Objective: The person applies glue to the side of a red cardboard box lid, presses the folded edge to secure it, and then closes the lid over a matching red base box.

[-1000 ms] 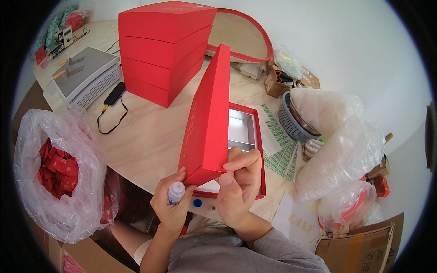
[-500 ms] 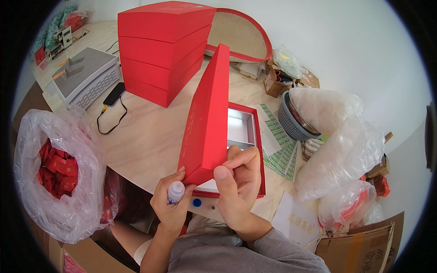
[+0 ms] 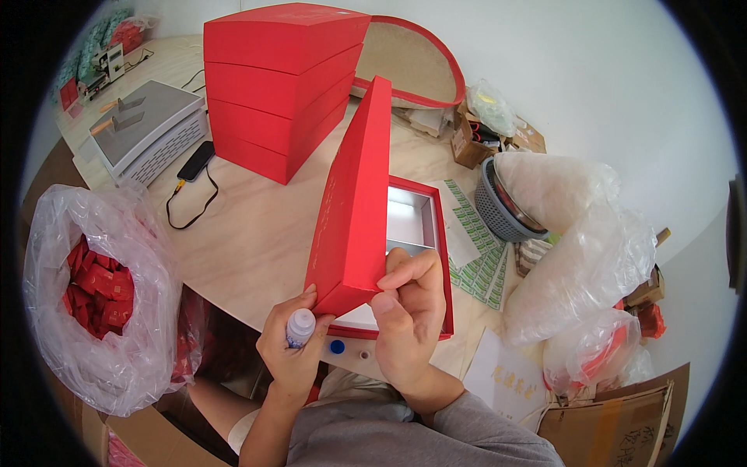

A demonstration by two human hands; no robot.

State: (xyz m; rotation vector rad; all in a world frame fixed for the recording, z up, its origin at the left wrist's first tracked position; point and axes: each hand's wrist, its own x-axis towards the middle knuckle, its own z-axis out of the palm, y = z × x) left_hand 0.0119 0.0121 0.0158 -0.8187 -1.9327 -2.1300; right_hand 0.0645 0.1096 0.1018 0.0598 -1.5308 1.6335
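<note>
A red gift box lid (image 3: 350,194) stands tilted on its edge over the table. Below and right of it lies the red box base (image 3: 443,265), with silver-white compartments inside. My left hand (image 3: 284,338) grips the lid's lower left corner and also holds a small white glue bottle (image 3: 300,325), uncapped nozzle up. Closed at the lid's near right corner, my right hand (image 3: 408,319) pinches its edge with thumb and fingers. By the table's near edge sits a blue cap (image 3: 337,346), beside a small whitish ring-like piece (image 3: 364,355).
Several red boxes (image 3: 280,93) are stacked at the back. A clear bag of red packets (image 3: 101,288) hangs at left, near a grey machine (image 3: 144,128) and a phone (image 3: 196,161). Green label sheets (image 3: 482,265), a grey basket (image 3: 502,206) and plastic bags (image 3: 576,249) occupy the right.
My right thumb has shifted slightly down and right along the lid's corner. The lid and my left hand have stayed nearly in place.
</note>
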